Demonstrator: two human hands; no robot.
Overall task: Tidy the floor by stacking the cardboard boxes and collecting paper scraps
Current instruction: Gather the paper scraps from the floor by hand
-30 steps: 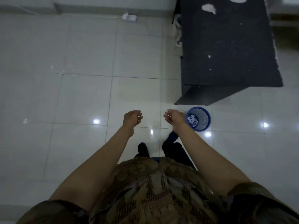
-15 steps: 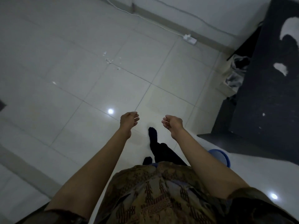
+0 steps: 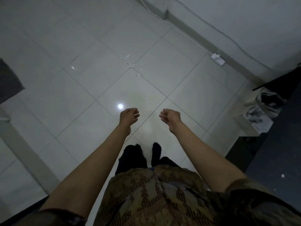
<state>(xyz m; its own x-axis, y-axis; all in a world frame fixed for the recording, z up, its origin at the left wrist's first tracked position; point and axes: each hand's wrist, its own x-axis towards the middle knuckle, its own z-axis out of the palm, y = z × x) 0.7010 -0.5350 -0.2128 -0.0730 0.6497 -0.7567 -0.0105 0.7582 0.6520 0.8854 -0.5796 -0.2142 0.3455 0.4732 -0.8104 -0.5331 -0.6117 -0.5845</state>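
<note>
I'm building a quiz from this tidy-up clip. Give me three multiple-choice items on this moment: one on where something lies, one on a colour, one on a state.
1. Where do the paper scraps lie?
A. on the floor ahead of the hands, near a crossing of tile lines
B. in the left hand
C. on the person's feet

2. What colour is the charger by the wall?
A. red
B. white
C. blue

3. How are the left hand and right hand?
A. both gripping a box
B. pressed flat on the floor
C. raised, fingers loosely curled, nothing visibly held

Answers: 1 A, the small white bits sit on the tiles beyond both hands. 2 B, it shows white with a white cable running along the wall. 3 C, both hands hang over the floor and no object shows in them.
</note>
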